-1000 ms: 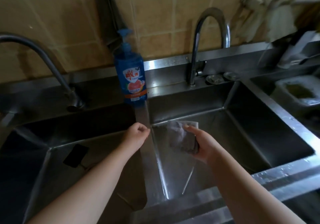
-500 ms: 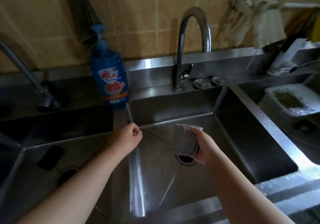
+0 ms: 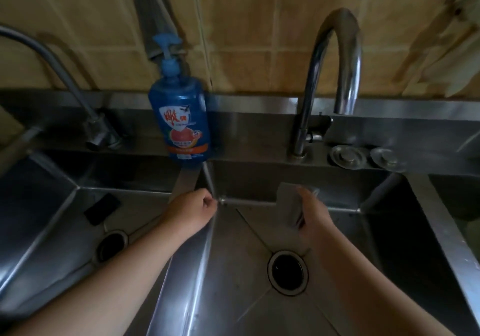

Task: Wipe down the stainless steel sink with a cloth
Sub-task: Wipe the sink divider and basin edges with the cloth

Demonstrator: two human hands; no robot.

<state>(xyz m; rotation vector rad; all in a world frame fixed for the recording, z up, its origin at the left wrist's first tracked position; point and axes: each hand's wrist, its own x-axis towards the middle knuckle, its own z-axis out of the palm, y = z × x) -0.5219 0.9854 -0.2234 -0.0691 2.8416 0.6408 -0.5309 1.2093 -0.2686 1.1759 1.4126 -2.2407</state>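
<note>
While the right hand holds the grey cloth folded under curled fingers, against the back wall of the middle sink basin, the left hand rests loosely fisted, holding nothing, on the divider beside it. The cloth looks soft and limp (probably damp), best gripped bunched. Beyond the left fingers stands a blue dish-soap bottle; its label is illegible.

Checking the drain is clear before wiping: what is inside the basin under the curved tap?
An open round drain in its floor, and the right hand holding a cloth; steel beneath them is hidden.
</note>
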